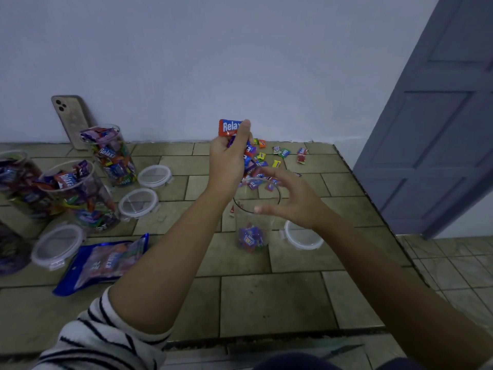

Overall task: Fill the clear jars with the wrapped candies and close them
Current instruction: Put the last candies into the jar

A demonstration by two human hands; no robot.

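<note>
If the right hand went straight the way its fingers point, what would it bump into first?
Probably the wrist of the left hand. The right hand points its open fingers leftward across the mouth of the clear jar, and that wrist comes next, though depth is hard to judge.

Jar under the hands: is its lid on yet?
No, the jar is open at the top and a lid lies beside it.
</note>
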